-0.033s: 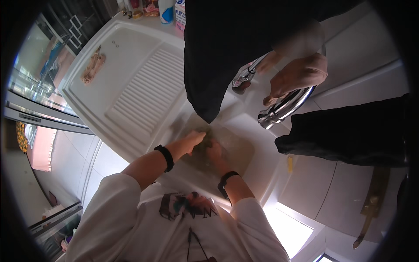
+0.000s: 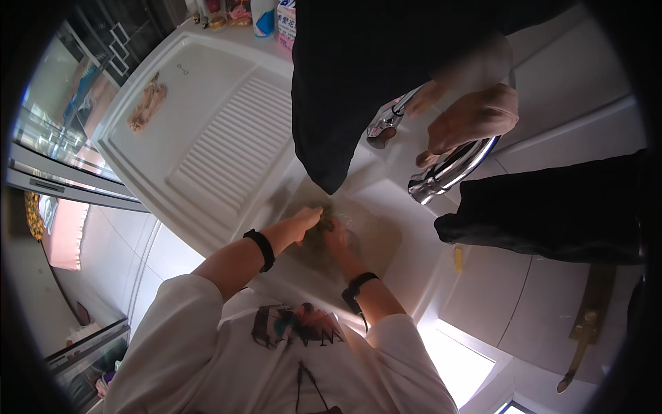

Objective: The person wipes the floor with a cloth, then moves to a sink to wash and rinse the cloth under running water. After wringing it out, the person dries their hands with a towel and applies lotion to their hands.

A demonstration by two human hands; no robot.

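My left hand (image 2: pixel 303 222) and my right hand (image 2: pixel 336 238) are both down in a white sink basin (image 2: pixel 414 228) filled with murky water. Between them lies a dark greenish wet cloth (image 2: pixel 318 233), partly hidden under my fingers, and both hands press and grip it. Each of my wrists carries a black band. Another person's hand (image 2: pixel 476 121) rests on the curved chrome tap (image 2: pixel 448 171) just beyond the basin.
The other person, in dark clothes (image 2: pixel 345 90), stands over the far side of the sink. A ribbed white draining board (image 2: pixel 231 141) stretches left, with a pinkish rag (image 2: pixel 146 107) on it. Bottles and a carton (image 2: pixel 265 14) line the back edge.
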